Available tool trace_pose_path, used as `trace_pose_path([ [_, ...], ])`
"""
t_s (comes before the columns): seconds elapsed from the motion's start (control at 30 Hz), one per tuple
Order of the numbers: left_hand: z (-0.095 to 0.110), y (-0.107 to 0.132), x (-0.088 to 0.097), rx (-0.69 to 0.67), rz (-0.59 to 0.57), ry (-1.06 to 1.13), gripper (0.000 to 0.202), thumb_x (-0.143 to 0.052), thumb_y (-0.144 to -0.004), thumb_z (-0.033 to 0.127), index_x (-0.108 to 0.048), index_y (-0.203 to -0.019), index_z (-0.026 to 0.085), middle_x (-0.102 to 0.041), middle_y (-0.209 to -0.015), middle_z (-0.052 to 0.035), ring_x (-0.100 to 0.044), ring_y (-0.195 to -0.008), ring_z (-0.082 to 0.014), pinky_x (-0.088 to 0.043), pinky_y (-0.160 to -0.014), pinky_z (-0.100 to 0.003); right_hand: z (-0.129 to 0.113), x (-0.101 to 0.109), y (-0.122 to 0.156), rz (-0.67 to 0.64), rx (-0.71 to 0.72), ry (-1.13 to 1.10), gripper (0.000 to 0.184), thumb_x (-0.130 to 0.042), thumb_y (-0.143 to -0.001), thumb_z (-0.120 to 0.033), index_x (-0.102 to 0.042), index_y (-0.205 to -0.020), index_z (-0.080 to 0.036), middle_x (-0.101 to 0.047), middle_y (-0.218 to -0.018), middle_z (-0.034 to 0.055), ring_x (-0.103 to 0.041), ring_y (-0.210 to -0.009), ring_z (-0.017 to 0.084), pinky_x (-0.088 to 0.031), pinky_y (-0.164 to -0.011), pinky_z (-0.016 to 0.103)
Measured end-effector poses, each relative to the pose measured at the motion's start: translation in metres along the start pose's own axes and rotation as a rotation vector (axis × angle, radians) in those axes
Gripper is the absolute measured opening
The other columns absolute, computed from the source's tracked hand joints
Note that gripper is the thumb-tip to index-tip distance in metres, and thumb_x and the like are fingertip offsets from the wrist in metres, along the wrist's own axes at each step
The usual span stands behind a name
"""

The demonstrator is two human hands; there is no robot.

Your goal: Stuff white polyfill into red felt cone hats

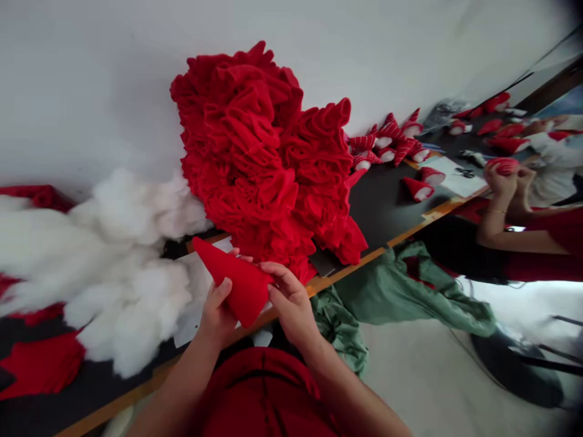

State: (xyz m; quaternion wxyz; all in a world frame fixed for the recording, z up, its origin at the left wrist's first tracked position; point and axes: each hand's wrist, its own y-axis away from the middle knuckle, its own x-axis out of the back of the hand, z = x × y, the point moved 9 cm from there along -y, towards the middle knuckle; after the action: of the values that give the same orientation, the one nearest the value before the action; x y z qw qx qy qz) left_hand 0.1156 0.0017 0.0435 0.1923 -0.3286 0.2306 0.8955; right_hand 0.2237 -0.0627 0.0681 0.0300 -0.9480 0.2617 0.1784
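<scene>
A red felt cone hat is held over the table's front edge, its tip pointing up and to the left. My left hand grips its left side, thumb on top and fingers underneath. At the open right end, my right hand pinches the rim between thumb and fingers. The inside of the cone faces away and is hidden. Just behind it rises a tall heap of red felt pieces. Loose white stuffing lies to the left of my hands.
Stacked red felt lies front left. Striped and plain stuffed cones stand along the dark table. Scissors rest on paper at right. A co-worker's hands hold a red piece. Green cloth hangs below the edge.
</scene>
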Motion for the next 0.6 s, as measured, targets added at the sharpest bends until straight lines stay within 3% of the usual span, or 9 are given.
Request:
trace_pose_path([
  [0.3,0.006,0.011,0.008,-0.039,0.057,0.037,0.059,-0.071,-0.067,0.034,-0.052,-0.122,0.022,-0.066,-0.107,-0.0074,-0.06,-0.101,-0.0253,-0.048,-0.088,-0.037,-0.031,-0.022,-0.002,-0.013,0.507,0.558,0.024,-0.058,-0.067,-0.007,-0.063,-0.08,-0.026,-0.062,-0.089,0.0035,-0.056,-0.096,0.022,-0.045,-0.088,0.041],
  [0.47,0.01,0.023,0.028,-0.075,0.131,0.011,0.059,-0.072,-0.067,0.032,-0.053,-0.122,0.02,-0.067,-0.108,-0.0089,-0.061,-0.101,-0.0262,-0.047,-0.089,-0.037,-0.017,-0.046,-0.009,-0.268,0.425,0.582,0.032,-0.055,-0.072,-0.01,-0.065,-0.097,-0.028,-0.063,-0.103,0.0063,-0.057,-0.101,0.023,-0.045,-0.09,0.042],
  [0.6,0.013,0.032,0.04,-0.119,0.157,0.071,0.05,-0.07,-0.07,0.036,-0.058,-0.116,0.02,-0.066,-0.109,-0.0094,-0.06,-0.104,-0.0259,-0.046,-0.09,-0.037,-0.008,-0.064,-0.009,-0.363,0.416,0.475,0.02,-0.055,-0.073,-0.012,-0.066,-0.083,-0.026,-0.066,-0.091,0.0049,-0.06,-0.093,0.022,-0.048,-0.084,0.04],
])
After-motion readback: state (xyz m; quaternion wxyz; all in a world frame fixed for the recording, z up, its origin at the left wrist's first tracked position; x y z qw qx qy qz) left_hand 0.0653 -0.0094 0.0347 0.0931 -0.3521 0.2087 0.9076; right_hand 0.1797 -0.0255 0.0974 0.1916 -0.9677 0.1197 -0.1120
